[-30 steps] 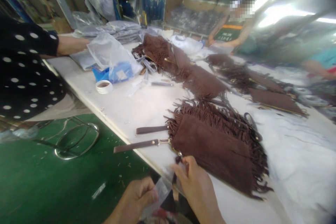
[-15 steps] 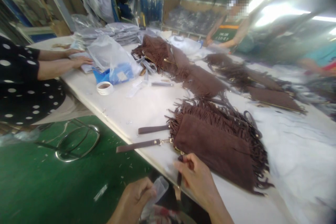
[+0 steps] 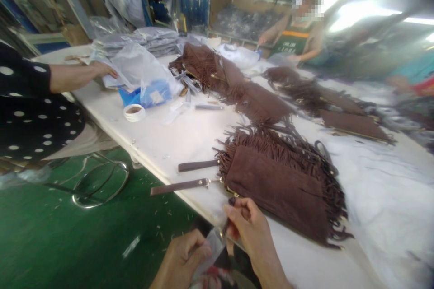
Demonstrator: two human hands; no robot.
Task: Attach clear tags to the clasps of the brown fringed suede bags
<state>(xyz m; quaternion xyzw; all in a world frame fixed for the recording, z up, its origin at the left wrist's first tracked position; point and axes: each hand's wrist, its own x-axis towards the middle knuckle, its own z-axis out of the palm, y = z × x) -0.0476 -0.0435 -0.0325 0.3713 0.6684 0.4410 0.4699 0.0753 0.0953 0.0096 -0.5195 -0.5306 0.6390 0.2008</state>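
A brown fringed clutch bag (image 3: 276,192) lies flat on the white table (image 3: 162,140), its zipper edge towards me. Two wrist straps stick out from its left end, and one wrist strap (image 3: 183,186) reaches over the table edge. My right hand (image 3: 252,232) pinches a dark leather pull (image 3: 232,200) by the bag's near left corner; a paler end hangs below the fingers. Close to it on the left, my left hand (image 3: 186,253) is closed on a small clear plastic sleeve (image 3: 215,244). The sleeve's mouth is at the lower part of the pull; whether the pull is inside I cannot tell.
More fringed bags (image 3: 261,101) lie further back. A tape roll (image 3: 134,113) and a blue packet in clear plastic (image 3: 156,92) sit to the left. A co-worker's arm (image 3: 76,76) reaches in there; another person (image 3: 294,40) stands across the table. A metal stool ring (image 3: 101,185) is below.
My left hand has moved right and brought the plastic sleeve up to the pull in my right hand. The bag has stayed put. The left co-worker's hand shifted slightly.
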